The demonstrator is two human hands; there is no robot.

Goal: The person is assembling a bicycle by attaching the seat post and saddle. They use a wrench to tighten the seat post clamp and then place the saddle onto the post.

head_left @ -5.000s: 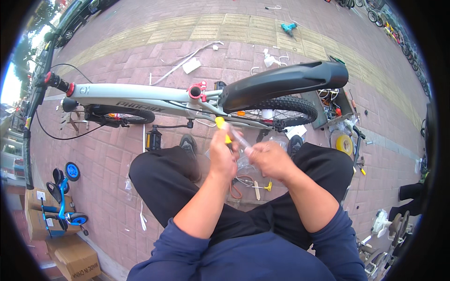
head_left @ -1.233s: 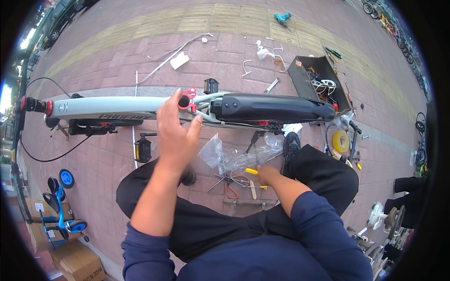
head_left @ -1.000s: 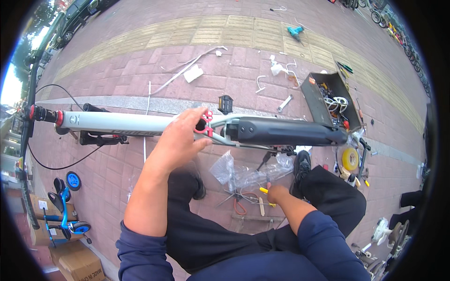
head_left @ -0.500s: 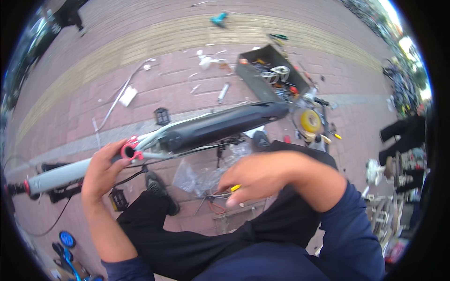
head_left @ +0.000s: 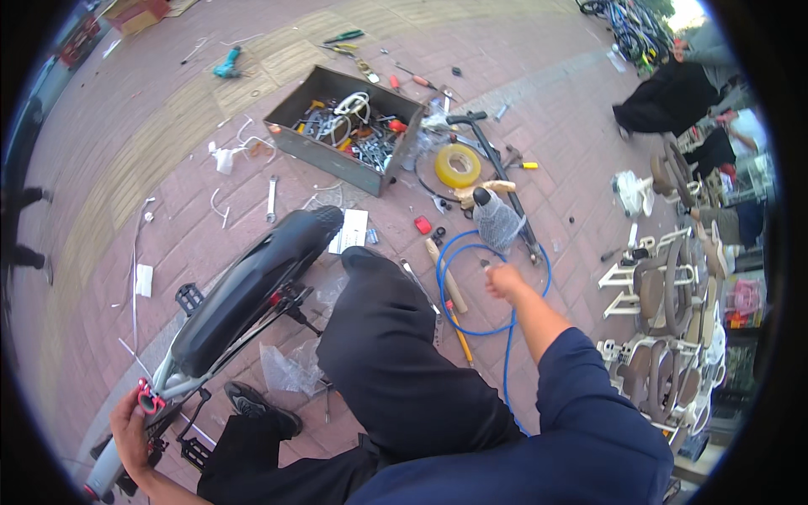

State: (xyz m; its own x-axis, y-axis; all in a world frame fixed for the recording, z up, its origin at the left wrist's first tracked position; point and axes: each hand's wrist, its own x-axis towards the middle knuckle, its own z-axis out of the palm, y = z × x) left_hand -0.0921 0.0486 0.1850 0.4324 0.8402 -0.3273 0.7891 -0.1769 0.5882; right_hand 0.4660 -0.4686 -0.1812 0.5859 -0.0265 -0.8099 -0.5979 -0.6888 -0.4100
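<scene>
A grey and white bicycle frame (head_left: 172,379) lies at my left, with a black fender (head_left: 252,290) over its wheel. At the frame's red seat clamp (head_left: 150,399), my left hand (head_left: 128,433) is closed round the tube, thumb beside the open tube end. My right hand (head_left: 503,283) reaches out to the right above a coiled blue cable (head_left: 454,330). Its fingers are curled together, and whatever they hold, if anything, does not show. Just beyond it stand a saddle in bubble wrap (head_left: 497,223) and a black seat-post-like bar (head_left: 501,168).
A metal toolbox (head_left: 337,160) full of tools sits ahead, near a roll of yellow tape (head_left: 457,166). A wrench (head_left: 271,199), a wooden-handled hammer (head_left: 446,278) and a teal drill (head_left: 227,64) lie on the paving. White and brown child seats (head_left: 656,295) are stacked at the right.
My view has swung to the right. My right hand has moved from near my knees out to the right; the yellow piece seen at its fingers no longer shows there. My left hand stays on the frame.
</scene>
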